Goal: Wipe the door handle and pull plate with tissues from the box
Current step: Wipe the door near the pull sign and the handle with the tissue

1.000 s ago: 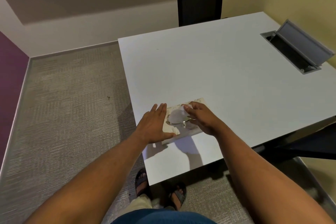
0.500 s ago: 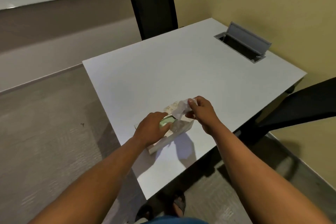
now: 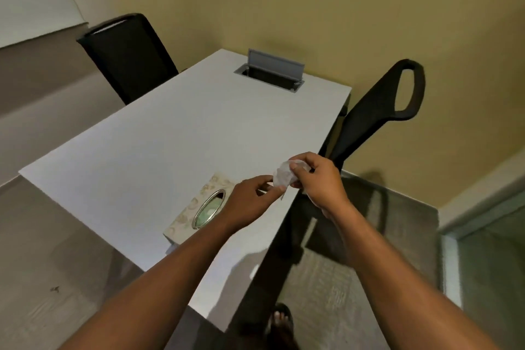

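A beige patterned tissue box [image 3: 199, 207] with an oval metal-rimmed opening lies on the white table [image 3: 170, 145] near its front right edge. A crumpled white tissue [image 3: 284, 175] hangs in the air just right of the box. My right hand [image 3: 318, 179] pinches the tissue from the right. My left hand [image 3: 250, 202] holds its lower left edge with the fingertips. Both hands are above the table's right edge. No door handle or pull plate is in view.
A black chair [image 3: 130, 57] stands behind the table at the left. Another black chair [image 3: 377, 111] stands at the table's right side. An open grey cable hatch [image 3: 270, 74] sits at the table's far end. A glass panel [image 3: 488, 258] is at the lower right.
The tissue has come out of the box and moved right. My left hand has left the box and taken hold of the tissue. The view has swung to the right.
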Demonstrator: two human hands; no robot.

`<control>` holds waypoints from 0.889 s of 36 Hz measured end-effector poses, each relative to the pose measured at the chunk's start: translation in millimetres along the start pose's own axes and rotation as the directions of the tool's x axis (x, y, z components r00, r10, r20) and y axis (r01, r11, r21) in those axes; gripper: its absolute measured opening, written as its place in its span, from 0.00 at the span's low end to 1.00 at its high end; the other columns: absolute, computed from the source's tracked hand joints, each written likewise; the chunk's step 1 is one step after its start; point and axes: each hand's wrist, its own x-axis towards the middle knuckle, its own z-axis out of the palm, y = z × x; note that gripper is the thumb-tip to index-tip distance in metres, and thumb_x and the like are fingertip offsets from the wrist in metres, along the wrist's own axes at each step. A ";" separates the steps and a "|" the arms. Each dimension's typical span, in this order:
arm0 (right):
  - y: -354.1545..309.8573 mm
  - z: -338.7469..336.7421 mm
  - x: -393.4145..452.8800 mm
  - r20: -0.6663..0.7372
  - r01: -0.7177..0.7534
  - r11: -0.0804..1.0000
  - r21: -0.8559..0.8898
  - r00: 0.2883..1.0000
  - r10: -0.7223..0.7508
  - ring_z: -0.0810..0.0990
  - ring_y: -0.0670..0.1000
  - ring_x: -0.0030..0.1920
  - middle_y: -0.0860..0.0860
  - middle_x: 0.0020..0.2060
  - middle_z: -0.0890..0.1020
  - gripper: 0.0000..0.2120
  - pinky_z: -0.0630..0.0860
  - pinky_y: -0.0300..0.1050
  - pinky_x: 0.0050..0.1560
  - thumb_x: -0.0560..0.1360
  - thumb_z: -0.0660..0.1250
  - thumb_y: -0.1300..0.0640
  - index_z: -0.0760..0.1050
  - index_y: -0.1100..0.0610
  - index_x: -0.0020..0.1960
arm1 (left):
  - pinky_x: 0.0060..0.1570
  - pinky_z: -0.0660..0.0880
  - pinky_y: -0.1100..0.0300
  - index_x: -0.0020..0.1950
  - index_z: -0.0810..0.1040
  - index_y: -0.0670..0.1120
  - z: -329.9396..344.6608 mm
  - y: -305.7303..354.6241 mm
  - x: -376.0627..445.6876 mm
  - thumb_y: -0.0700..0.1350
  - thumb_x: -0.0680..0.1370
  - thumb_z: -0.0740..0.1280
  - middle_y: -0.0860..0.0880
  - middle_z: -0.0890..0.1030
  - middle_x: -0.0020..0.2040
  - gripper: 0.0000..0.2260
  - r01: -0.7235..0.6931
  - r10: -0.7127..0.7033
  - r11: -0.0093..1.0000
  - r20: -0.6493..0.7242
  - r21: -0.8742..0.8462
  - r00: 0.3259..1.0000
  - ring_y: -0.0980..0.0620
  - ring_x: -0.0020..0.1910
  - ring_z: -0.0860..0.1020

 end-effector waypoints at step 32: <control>58.2 -366.0 -182.4 -0.547 -0.308 0.706 -0.638 0.826 -0.134 0.76 0.46 0.62 0.47 0.66 0.75 0.20 0.72 0.37 0.60 0.80 0.66 0.54 0.72 0.50 0.72 | 0.42 0.74 0.60 0.43 0.86 0.50 359.1 268.3 18.0 0.41 0.83 0.66 0.52 0.83 0.35 0.13 -0.110 0.316 0.946 0.795 -0.304 0.518 0.57 0.35 0.78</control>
